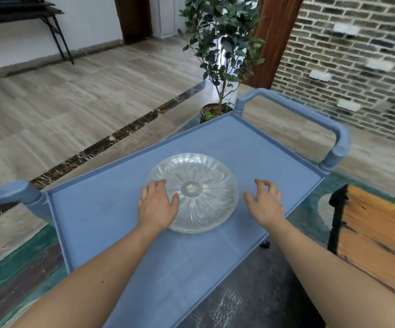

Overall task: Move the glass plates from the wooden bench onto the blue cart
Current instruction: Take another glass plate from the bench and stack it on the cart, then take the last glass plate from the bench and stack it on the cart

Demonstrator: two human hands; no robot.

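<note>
The glass plate (193, 192) is set on the blue cart (111, 204). Its near-left rim is touched by the left hand (156, 204), fingers spread; the right hand (266, 202), loosely spread, hangs just beside it. A careless nudge could slide it.

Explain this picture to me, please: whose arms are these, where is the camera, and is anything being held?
There is no machine here. A person wears a wide-angle camera on the head, so the single picture looks forward and down along their own two bare arms.

In front of them stands a blue cart with a flat top and a handle at each end. One ribbed glass plate lies on that top. The left hand lies open at the plate's left edge, apparently touching it; the right hand hangs open just right of the plate, holding nothing.

At the right edge is part of a wooden bench. Beyond the cart stands a potted plant near a brick wall.
</note>
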